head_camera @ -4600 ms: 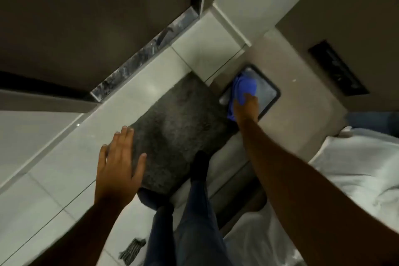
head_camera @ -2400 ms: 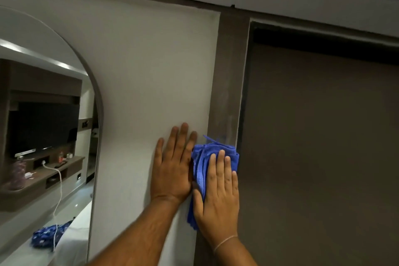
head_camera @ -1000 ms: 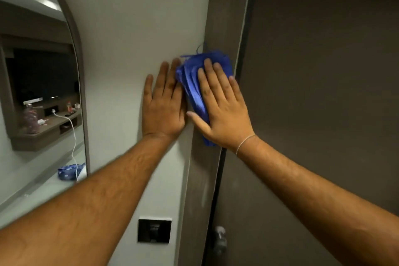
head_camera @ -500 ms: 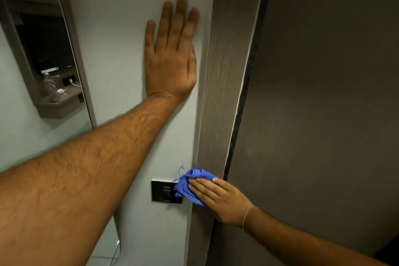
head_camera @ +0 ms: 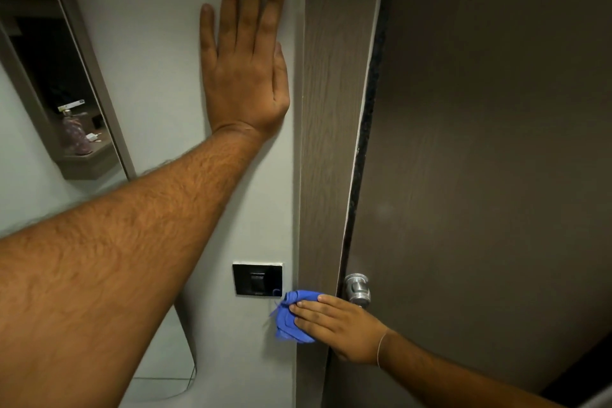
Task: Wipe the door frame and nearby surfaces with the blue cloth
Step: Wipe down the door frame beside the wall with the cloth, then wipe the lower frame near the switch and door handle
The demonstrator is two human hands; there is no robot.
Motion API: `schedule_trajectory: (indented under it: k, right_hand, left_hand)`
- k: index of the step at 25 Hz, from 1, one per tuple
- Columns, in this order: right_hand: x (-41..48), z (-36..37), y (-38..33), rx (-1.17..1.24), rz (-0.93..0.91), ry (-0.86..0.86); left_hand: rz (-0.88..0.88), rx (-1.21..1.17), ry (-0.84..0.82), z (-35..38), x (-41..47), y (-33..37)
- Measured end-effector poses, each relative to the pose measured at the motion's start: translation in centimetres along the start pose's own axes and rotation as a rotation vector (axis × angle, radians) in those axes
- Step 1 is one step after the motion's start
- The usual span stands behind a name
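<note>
Beside the door frame, right hand presses blue cloth.

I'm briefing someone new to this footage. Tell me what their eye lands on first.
The big left hand stands out first, spread flat on the pale wall near the top, its forearm crossing the picture. Next is the blue cloth, low down, pressed by the right hand against the brown door frame, between a black wall switch and a metal door knob.
</note>
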State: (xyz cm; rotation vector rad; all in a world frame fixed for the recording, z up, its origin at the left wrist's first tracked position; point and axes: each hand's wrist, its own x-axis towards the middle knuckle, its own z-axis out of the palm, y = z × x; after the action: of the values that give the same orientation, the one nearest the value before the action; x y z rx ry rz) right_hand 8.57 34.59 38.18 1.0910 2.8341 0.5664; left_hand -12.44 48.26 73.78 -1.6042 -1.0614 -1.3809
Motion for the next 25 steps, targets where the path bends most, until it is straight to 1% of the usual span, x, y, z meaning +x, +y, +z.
schedule_trajectory:
  k: [1,3,4,6,8,9,10,12,13,14,15,16,17,18,19,20,21,22,23,24,25]
  right_hand:
    - [-0.2,-0.5,-1.0,0.134,0.043,-0.011]
    - [-1.2,-1.8,-3.8,0.5,0.208,-0.093]
    - [-1.9,-2.4,-5.2,0.653,0.295,-0.092]
    - [-4.1,-3.2,-8.4,0.9,0.509,0.018]
    - [-5.9,-4.2,-11.9,1.153,0.762,0.127]
    - [-6.2,-4.5,-13.7,1.238,0.894,0.164]
    - [-6.6,-4.3,-15.5,1.294,1.043,0.208]
    - [-8.4,-3.8,-18.5,1.324,1.378,0.307]
    - [-9.7,-3.6,-19.3,1.362,1.441,0.361]
    - [-11.7,-3.4,-20.1,1.402,1.431,0.401]
    - [-13.4,-3.1,-20.1,1.403,1.407,0.398]
    - [-15.7,-2.6,-20.3,1.383,1.405,0.406]
    - [-18.4,-2.1,-20.9,1.411,1.44,0.434]
    - [-20.5,-1.6,-21.3,1.473,1.496,0.464]
    - [-23.0,-0.6,-22.1,1.553,1.559,0.496]
    - [-25.5,0.5,-23.0,1.589,1.621,0.484]
    - [-27.8,1.6,-24.2,1.576,1.692,0.463]
    - [-29.2,2.2,-24.3,1.514,1.745,0.404]
    - [-33.4,4.7,-26.3,1.474,1.872,0.323]
    - [-35.7,5.7,-27.2,1.443,1.942,0.279]
    - [-37.2,6.3,-27.9,1.425,1.979,0.251]
  left_hand:
    - [-0.003,0.003,-0.008,0.0,0.0,-0.1]
    - [-0.003,0.016,-0.014,0.0,0.0,0.0]
    - [0.002,0.021,-0.017,0.0,0.0,0.0]
    - [0.018,0.008,-0.03,-0.1,-0.1,-0.1]
    - [0.022,-0.012,-0.041,-0.3,-0.1,-0.1]
    - [0.01,-0.019,-0.045,-0.4,-0.1,0.0]
    - [0.002,-0.027,-0.047,-0.5,-0.1,0.1]
    - [-0.001,-0.087,-0.082,-0.9,-0.3,0.2]
    - [-0.011,-0.122,-0.108,-1.1,-1.3,-0.1]
    - [-0.048,-0.186,-0.133,-1.1,-3.2,0.1]
    - [-0.125,-0.253,-0.149,-1.3,-5.9,-0.1]
    - [-0.239,-0.328,-0.183,-1.6,-9.7,0.7]
    - [-0.363,-0.416,-0.238,-2.4,-14.5,2.6]
    - [-0.435,-0.444,-0.338,-3.9,-19.7,4.8]
    - [-0.435,-0.425,-0.464,-6.1,-25.9,7.9]
    - [-0.379,-0.436,-0.621,-9.0,-31.9,11.1]
    - [-0.27,-0.451,-0.788,-12.5,-37.7,14.4]
    - [-0.125,-0.488,-0.967,-16.1,-41.8,17.0]
    - [0.033,-0.544,-1.192,-19.5,-48.0,21.7]
    - [0.132,-0.572,-1.364,-22.6,-51.8,24.3]
    - [0.243,-0.581,-1.467,-24.8,-54.4,26.0]
